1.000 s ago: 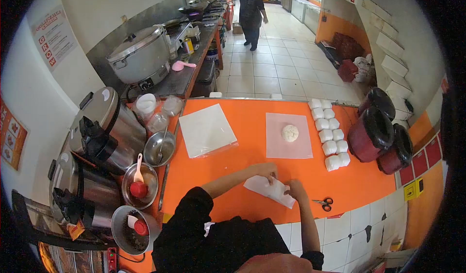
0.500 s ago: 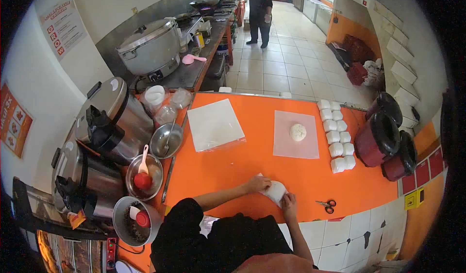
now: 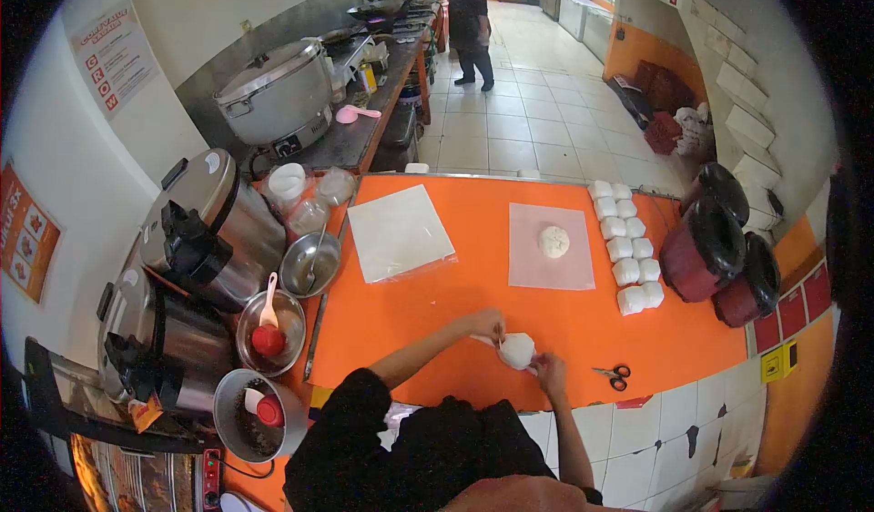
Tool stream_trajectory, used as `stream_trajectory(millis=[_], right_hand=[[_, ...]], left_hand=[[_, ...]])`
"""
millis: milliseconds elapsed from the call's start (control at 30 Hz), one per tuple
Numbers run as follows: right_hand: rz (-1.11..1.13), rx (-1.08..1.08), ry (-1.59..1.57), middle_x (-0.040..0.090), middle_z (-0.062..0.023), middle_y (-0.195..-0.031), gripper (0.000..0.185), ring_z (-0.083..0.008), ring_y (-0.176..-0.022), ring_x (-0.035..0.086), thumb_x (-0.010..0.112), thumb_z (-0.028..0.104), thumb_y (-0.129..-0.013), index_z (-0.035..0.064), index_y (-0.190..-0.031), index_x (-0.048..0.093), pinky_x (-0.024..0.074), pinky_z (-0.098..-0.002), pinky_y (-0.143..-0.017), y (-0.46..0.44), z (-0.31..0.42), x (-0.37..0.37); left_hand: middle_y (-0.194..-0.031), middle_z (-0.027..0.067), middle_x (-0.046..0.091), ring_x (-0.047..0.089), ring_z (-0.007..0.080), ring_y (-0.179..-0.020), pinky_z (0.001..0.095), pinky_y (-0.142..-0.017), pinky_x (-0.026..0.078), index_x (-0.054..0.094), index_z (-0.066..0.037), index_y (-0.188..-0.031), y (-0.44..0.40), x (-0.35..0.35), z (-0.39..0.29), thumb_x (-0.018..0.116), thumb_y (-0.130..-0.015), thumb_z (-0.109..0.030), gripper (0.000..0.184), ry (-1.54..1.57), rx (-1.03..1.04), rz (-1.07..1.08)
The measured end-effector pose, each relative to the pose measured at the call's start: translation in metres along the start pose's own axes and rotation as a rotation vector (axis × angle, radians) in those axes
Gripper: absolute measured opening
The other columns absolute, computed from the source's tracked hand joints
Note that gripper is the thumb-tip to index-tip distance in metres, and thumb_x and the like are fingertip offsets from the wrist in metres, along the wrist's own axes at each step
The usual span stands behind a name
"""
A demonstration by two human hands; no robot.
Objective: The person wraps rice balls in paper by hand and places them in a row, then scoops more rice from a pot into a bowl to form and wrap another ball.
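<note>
A white paper-wrapped bundle (image 3: pixel 516 352) lies on the orange table near its front edge, between my hands. Pinched in the fingers of my left hand (image 3: pixel 488 324) is the paper at its left end. My right hand (image 3: pixel 549 373) grips the paper at the opposite end. Farther back, a round mound of rice (image 3: pixel 553 242) rests on a square paper sheet (image 3: pixel 575 273). To its left lies a pile of white wrapping paper (image 3: pixel 401 234). Two columns of wrapped white parcels (image 3: pixel 623 271) run along the right. Black-handled scissors (image 3: pixel 619 376) lie right of my right hand.
Dark red lidded containers (image 3: pixel 696 253) stand at the table's right end. On the left are steel pots (image 3: pixel 218 230), a metal bowl with a spoon (image 3: pixel 311 264) and a bowl with a scoop (image 3: pixel 270 337). A co-worker (image 3: pixel 469 25) stands on the tiled floor beyond.
My left hand has risen slightly, and the bundle now looks rounder, with its paper ends drawn out to both sides. My right hand has shifted slightly right. The view has shifted slightly.
</note>
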State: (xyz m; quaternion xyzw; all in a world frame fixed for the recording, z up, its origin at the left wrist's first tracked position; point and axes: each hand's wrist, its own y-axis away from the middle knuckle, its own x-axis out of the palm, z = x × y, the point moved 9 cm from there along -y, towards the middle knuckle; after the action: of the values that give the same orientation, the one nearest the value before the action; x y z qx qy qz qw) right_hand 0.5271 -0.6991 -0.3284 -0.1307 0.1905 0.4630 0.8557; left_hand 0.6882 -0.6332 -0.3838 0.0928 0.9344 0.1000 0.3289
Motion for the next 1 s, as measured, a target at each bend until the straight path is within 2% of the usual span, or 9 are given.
stream_trajectory(millis=[67, 167, 233, 267, 333, 433, 633, 767, 1000], right_hand=[[0.087, 0.006, 0.057, 0.061, -0.0155, -0.065, 0.007, -0.0291, -0.062, 0.061, 0.063, 0.001, -0.068, -0.001, -0.074, 0.059, 0.0471, -0.0354, -0.057, -0.022, -0.039, 0.008], [0.332, 0.078, 0.387, 0.061, -0.0151, -0.063, 0.014, -0.0305, -0.061, 0.061, 0.068, 0.007, -0.065, -0.0001, -0.073, 0.06, 0.0485, -0.0379, -0.058, -0.045, -0.021, 0.013], [0.418, 0.082, 0.747, 0.063, -0.015, -0.073, 0.031, -0.0305, -0.067, 0.061, 0.073, 0.012, -0.061, 0.0015, -0.088, 0.059, 0.0498, -0.0394, -0.064, -0.061, -0.032, 0.026], [0.36, -0.138, 0.746, 0.063, -0.0147, -0.078, 0.035, -0.0298, -0.07, 0.061, 0.073, 0.011, -0.062, 0.0023, -0.092, 0.057, 0.0498, -0.0394, -0.066, -0.064, -0.012, 0.025], [0.237, -0.574, 0.716, 0.062, -0.0141, -0.087, 0.044, -0.0284, -0.075, 0.061, 0.074, 0.011, -0.063, 0.004, -0.101, 0.054, 0.0496, -0.0393, -0.07, -0.047, 0.054, 0.017], [0.606, -0.254, 0.001, 0.061, -0.0102, -0.096, 0.047, -0.0223, -0.083, 0.059, 0.072, 0.008, -0.065, 0.0049, -0.107, 0.05, 0.0484, -0.0365, -0.075, -0.044, 0.016, 0.03], [0.757, 0.238, -0.47, 0.058, -0.0008, -0.082, 0.018, -0.009, -0.08, 0.055, 0.066, 0.005, -0.071, 0.0042, -0.085, 0.054, 0.0463, -0.0272, -0.069, 0.004, 0.026, 0.029], [0.41, 0.08, -0.632, 0.044, 0.0059, -0.067, 0.018, -0.0059, -0.066, 0.043, 0.064, 0.015, -0.076, 0.0099, -0.069, 0.049, 0.0377, -0.0218, -0.057, -0.017, 0.031, 0.032], [0.482, 0.07, -1.195, 0.052, 0.002, -0.074, 0.011, -0.0065, -0.07, 0.052, 0.066, 0.011, -0.077, 0.0056, -0.076, 0.056, 0.0428, -0.0226, -0.06, -0.038, 0.113, 0.032]], left_hand=[[-0.079, 0.0033, 0.066, 0.062, 0.0209, -0.075, 0.0362, -0.06, 0.049, 0.068, -0.011, -0.079, -0.024, 0.002, 0.004, 0.078, -0.055, -0.025, 0.03, -0.03, -0.044, 0.152], [-0.08, 0.004, 0.066, 0.062, 0.0211, -0.075, 0.0353, -0.06, 0.049, 0.067, -0.011, -0.082, -0.034, -0.014, -0.049, 0.084, -0.042, -0.025, 0.046, -0.705, -0.226, 0.258], [-0.074, 0.0088, 0.065, 0.062, 0.0246, -0.071, 0.0385, -0.059, 0.049, 0.067, -0.009, -0.074, -0.039, -0.018, -0.083, 0.079, -0.04, -0.019, 0.038, -0.819, -0.071, 0.126], [-0.071, 0.0111, 0.064, 0.063, 0.0263, -0.068, 0.04, -0.058, 0.049, 0.067, -0.007, -0.071, -0.038, -0.018, -0.094, 0.077, -0.039, -0.015, 0.034, -0.87, 0.004, 0.061], [-0.073, 0.0089, 0.064, 0.061, 0.0249, -0.07, 0.0387, -0.062, 0.049, 0.066, -0.009, -0.077, -0.038, -0.006, -0.076, 0.082, -0.037, -0.018, 0.044, -0.655, 0.078, 0.136], [-0.074, 0.0115, 0.063, 0.06, 0.0286, -0.069, 0.0399, -0.063, 0.048, 0.065, -0.007, -0.081, -0.02, 0.007, -0.07, 0.08, -0.041, -0.018, 0.044, -0.302, 0.198, 0.17], [-0.078, 0.0075, 0.065, 0.061, 0.0201, -0.071, 0.0325, -0.067, 0.048, 0.065, -0.005, -0.088, 0.056, 0.008, -0.088, 0.08, -0.046, -0.015, 0.046, 0.251, 0.066, 0.0], [-0.081, 0.0047, 0.066, 0.06, 0.0123, -0.07, 0.0295, -0.066, 0.05, 0.065, -0.002, -0.09, 0.082, -0.006, -0.112, 0.079, -0.053, -0.011, 0.04, 0.662, 0.015, -0.167], [-0.084, 0.0027, 0.066, 0.061, 0.0101, -0.072, 0.0273, -0.066, 0.05, 0.065, -0.002, -0.089, 0.073, -0.017, -0.084, 0.076, -0.059, -0.004, 0.032, 1.179, 0.355, -0.442]])
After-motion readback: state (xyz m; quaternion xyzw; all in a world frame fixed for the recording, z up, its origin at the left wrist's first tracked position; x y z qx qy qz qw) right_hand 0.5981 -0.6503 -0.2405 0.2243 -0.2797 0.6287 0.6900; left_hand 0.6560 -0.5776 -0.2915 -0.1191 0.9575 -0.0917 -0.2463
